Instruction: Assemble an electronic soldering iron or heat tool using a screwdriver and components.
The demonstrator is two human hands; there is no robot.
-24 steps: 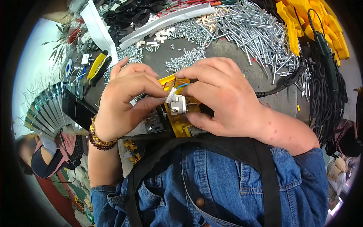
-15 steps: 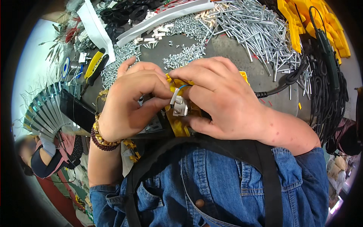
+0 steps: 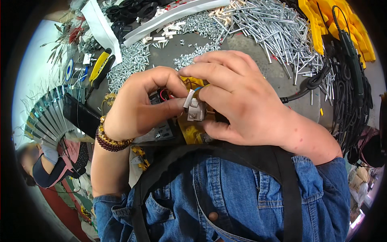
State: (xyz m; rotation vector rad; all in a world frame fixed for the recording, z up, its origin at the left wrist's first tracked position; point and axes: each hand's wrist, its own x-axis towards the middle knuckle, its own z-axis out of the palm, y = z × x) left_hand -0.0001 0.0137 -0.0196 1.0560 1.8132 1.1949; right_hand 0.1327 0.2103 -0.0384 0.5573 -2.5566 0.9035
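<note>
we are seeing the white sleeve point(image 3: 189, 99) slanting, its long axis running from near-left to far-right, its upper end pointing toward the blue wire point(image 3: 197, 89). it is sitting at the white block's point(image 3: 196, 112) upper left, above the yellow housing point(image 3: 192, 135). our left hand point(image 3: 136, 99) is bringing thumb and forefinger near the sleeve; our right hand point(image 3: 240, 101) is keeping its digits parted around the block. we aren't discerning either grip's firmness. since earlier, sleeve and block are shifting rightward, and a red wire point(image 3: 161, 94) is showing.
</note>
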